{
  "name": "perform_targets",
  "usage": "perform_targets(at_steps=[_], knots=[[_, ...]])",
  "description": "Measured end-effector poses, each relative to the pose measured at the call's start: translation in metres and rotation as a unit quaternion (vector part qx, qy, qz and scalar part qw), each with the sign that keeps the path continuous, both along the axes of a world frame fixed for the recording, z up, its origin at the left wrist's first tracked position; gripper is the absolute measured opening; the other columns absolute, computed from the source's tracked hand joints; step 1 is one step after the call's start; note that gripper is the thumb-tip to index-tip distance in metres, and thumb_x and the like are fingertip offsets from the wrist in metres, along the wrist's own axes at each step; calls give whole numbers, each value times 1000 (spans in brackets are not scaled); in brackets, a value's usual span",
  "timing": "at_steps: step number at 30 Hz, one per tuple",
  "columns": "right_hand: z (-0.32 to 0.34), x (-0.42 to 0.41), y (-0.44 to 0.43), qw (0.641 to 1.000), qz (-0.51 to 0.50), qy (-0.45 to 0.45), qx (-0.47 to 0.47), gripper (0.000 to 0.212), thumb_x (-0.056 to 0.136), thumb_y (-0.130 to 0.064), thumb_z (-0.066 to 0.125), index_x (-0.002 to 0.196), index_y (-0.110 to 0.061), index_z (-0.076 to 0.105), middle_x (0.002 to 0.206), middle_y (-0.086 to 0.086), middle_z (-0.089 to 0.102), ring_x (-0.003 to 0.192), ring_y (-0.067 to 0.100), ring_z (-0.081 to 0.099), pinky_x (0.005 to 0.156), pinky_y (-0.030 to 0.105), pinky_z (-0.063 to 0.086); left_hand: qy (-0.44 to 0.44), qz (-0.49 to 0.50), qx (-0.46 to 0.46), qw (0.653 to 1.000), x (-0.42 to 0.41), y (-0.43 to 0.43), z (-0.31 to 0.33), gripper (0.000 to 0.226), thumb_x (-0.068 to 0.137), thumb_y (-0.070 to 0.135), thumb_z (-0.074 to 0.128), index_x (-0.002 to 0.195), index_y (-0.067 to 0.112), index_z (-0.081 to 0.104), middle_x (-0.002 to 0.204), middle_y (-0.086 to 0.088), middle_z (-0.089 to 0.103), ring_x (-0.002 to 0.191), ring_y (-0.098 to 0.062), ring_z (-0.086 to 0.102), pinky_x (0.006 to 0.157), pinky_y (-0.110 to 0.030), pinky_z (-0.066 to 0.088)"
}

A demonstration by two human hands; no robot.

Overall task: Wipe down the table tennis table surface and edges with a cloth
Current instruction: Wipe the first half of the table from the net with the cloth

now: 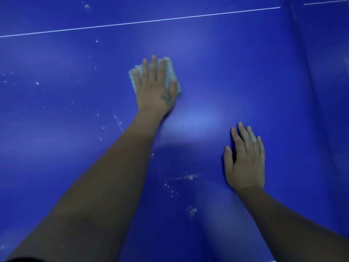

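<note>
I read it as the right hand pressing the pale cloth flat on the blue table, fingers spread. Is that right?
Not quite. It is the left hand, not the right, that presses the pale cloth flat on the blue table, fingers spread, as the head view shows. The right hand lies flat on the table with no cloth under it.

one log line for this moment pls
left hand: presses cloth flat | right hand: flat on table | white specks: unwiped

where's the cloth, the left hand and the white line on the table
cloth (170,71): head view, bare part near its far right corner
left hand (154,91): head view, back of the hand
white line (141,22): head view, middle of its length
</note>
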State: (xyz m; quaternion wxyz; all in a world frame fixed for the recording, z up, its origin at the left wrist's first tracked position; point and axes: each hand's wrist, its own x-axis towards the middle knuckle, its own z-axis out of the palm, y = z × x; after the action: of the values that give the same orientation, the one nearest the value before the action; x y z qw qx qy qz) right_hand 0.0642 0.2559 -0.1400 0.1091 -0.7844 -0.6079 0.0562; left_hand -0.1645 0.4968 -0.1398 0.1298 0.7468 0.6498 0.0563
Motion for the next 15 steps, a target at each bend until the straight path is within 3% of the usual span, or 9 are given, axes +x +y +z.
perform_targets(at_steps=[4, 11, 15], knots=[[2, -1, 0, 1000, 0, 3, -13, 59, 112, -41, 35, 166, -16, 40, 179, -2, 26, 167, 19, 15, 135, 52, 16, 8, 52, 34, 998, -39, -45, -3, 67, 114, 51, 24, 172, 17, 20, 179, -10, 17, 167, -34, 11, 133, -61, 5], [6, -1, 1, 1000, -3, 3, -12, 58, 111, -37, 40, 164, -14, 43, 177, 2, 29, 166, 23, 20, 134, 54, 18, 24, 50, -11, 998, -40, -253, -1, 72, 112, 50, 30, 174, 18, 10, 181, -8, 4, 168, -34, 3, 132, -64, 12], [6, -1, 1, 1000, -3, 4, -18, 59, 112, -38, 38, 166, -14, 41, 178, 0, 26, 167, 22, 17, 135, 54, 16, 34, 69, -18, 997, -28, -246, 1, 72, 112, 49, 30, 174, 17, 11, 181, -9, 5, 168, -34, 1, 132, -65, 12]])
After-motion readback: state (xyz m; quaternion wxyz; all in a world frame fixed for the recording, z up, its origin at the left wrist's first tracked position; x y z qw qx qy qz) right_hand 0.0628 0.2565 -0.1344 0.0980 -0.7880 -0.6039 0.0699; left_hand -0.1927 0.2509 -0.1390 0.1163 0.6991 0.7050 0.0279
